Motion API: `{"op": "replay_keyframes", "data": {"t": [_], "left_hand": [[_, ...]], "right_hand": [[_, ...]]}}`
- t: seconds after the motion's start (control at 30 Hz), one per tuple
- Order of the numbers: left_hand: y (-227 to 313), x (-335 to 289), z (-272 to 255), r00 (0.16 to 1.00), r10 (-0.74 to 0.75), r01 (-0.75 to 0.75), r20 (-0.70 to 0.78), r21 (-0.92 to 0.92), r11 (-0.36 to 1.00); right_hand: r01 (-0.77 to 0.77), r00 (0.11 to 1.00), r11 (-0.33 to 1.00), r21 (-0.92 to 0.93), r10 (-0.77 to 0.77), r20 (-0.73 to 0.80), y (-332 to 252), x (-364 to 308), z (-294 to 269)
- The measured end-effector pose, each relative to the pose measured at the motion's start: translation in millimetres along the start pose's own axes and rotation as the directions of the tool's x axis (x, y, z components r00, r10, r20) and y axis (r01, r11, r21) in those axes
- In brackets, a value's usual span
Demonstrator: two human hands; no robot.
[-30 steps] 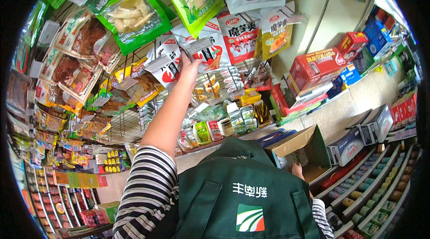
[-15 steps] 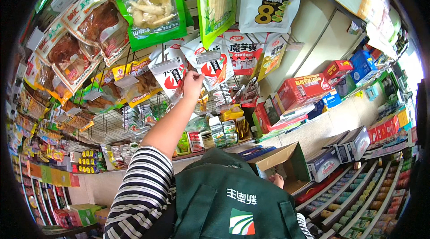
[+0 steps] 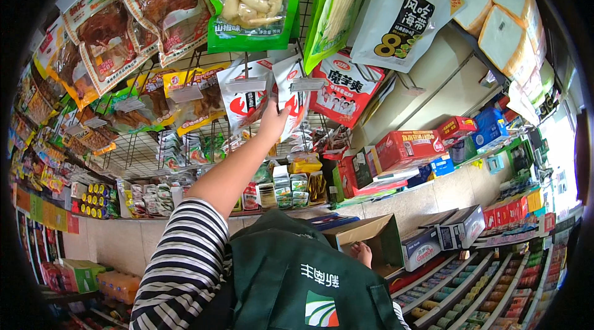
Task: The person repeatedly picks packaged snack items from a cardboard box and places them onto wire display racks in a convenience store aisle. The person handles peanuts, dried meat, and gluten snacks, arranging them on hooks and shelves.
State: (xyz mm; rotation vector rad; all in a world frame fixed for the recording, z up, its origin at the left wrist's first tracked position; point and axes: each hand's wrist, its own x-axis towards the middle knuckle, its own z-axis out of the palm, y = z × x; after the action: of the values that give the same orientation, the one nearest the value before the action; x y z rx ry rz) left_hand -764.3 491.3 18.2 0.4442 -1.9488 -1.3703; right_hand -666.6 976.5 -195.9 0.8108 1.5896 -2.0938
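Observation:
My left hand (image 3: pixel 275 117) reaches up to the hanging snack bags, fingers closed at the edge of a white bag with a red picture (image 3: pixel 289 90). This bag is turned partly edge-on. Close on its left hangs a matching white bag (image 3: pixel 243 96), and on its right a red-and-white bag (image 3: pixel 347 89) hangs tilted. Lower down, my right hand (image 3: pixel 361 254) has its fingers curled at the near side of an open cardboard box (image 3: pixel 385 243). The apron hides part of the box and the right forearm.
Larger packs hang above: a green pack (image 3: pixel 253 8) and a silver-white pack (image 3: pixel 402 17). Metal hooks with price-tag holders (image 3: pixel 307 85) jut out around the hand. Red cartons (image 3: pixel 410 149) stand to the right, grey-white boxes (image 3: pixel 422 248) beside the cardboard box.
My left hand has moved in between the two white bags, and the right one has swung edge-on. The view has shifted. My right hand stays by the cardboard box.

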Motion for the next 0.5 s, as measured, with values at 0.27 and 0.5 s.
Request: {"op": "replay_keyframes", "data": {"t": [0.27, 0.5], "left_hand": [[27, -52, -28, 0.971, -0.103, 0.163, 0.218, -0.281, 0.946], [75, -98, -49, 0.899, -0.183, 0.362, 0.397, -0.443, 0.82]], "right_hand": [[0.148, 0.989, 0.966, 0.21, -0.15, -0.01, -56, -12, 30], [0.397, 0.903, 0.914, 0.09, -0.406, 0.143, -119, -54, 113]]}}
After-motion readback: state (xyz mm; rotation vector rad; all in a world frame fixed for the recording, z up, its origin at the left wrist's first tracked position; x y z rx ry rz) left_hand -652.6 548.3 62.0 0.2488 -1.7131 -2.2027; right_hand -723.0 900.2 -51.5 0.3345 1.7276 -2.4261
